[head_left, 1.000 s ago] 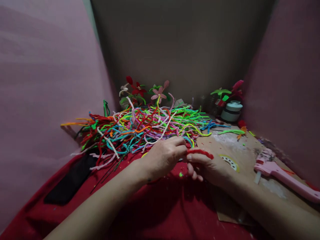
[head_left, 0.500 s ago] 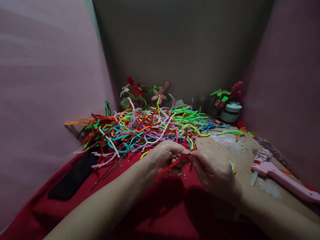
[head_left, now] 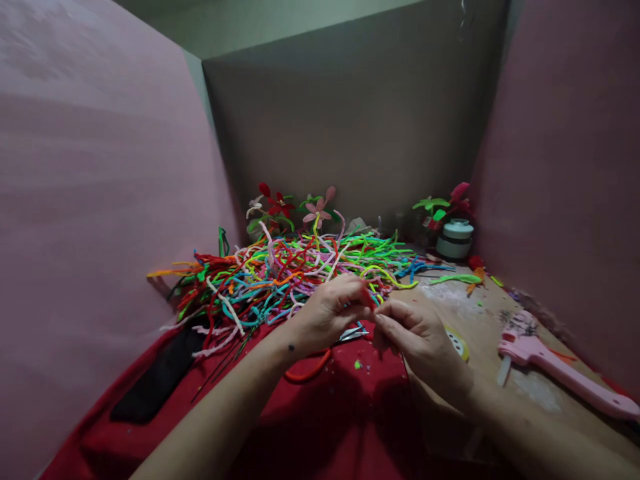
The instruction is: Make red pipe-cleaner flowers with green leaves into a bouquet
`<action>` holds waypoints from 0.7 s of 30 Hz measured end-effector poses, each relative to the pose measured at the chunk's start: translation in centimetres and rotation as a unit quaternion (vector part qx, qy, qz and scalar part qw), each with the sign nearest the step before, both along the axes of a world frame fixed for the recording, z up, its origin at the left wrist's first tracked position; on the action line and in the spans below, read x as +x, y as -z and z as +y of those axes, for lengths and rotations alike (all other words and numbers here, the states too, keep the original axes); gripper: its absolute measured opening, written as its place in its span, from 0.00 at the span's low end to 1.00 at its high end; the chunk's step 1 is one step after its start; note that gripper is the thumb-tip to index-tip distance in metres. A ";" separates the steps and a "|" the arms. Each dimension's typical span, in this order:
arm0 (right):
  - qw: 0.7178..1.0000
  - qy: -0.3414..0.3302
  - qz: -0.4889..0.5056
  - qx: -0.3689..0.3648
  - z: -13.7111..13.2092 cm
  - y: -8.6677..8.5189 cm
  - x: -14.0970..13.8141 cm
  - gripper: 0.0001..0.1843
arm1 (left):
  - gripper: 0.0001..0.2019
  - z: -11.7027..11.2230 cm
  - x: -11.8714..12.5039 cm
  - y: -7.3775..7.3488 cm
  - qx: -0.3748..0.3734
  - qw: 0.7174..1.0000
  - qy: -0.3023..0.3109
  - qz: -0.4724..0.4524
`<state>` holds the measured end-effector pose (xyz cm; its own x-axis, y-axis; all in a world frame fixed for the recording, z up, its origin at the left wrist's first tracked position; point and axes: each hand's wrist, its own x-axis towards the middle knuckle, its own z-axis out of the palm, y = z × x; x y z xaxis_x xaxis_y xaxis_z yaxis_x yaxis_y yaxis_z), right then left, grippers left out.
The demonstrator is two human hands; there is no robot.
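My left hand (head_left: 327, 312) and my right hand (head_left: 417, 337) meet over the red cloth (head_left: 345, 407), fingers pinched together on a short red pipe cleaner (head_left: 367, 298). Only a small red piece shows between the fingertips. Below my left wrist a curved red loop (head_left: 307, 373) lies on the cloth. Scissors (head_left: 353, 332) with a metal blade peek out under my hands. Just behind the hands spreads a big pile of pipe cleaners (head_left: 295, 270) in several colours.
Finished pipe-cleaner flowers (head_left: 295, 207) stand at the back. A white jar (head_left: 454, 239) and more flowers sit at the back right. A pink glue gun (head_left: 555, 370) lies on the cardboard sheet (head_left: 490, 313) at right. A black flat object (head_left: 160, 377) lies at left. Walls close in.
The red pipe cleaner, first held flat and then hanging down to the left, is now gathered up short between both hands. The view has tilted upward and the scissors have come into sight.
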<state>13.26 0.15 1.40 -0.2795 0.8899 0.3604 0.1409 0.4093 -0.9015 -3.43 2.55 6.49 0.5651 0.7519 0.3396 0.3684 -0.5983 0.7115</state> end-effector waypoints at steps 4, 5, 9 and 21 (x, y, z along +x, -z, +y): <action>0.982 0.063 -0.105 0.144 0.1 0.0 -0.4 0.10 | 0.12 0.4 -0.2 0.8 -0.189 0.981 0.007 -0.033; 0.976 0.074 -0.122 0.164 0.3 0.0 -0.6 0.10 | 0.13 0.5 -0.2 1.1 -0.206 0.977 0.005 -0.048; 0.985 0.065 -0.105 0.119 1.5 0.7 -1.5 0.10 | 0.10 0.7 -0.5 2.4 -0.133 0.987 -0.063 -0.071; 0.978 -0.042 0.060 -0.196 1.4 0.2 -0.7 0.14 | 0.10 1.0 -0.7 3.2 -0.112 0.986 -0.104 -0.070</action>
<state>12.52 1.53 1.22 -0.3332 0.9423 0.0310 0.0049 0.0346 -0.9994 -4.15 3.58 3.29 0.3499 0.9116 0.2156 0.3547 -0.3419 0.8702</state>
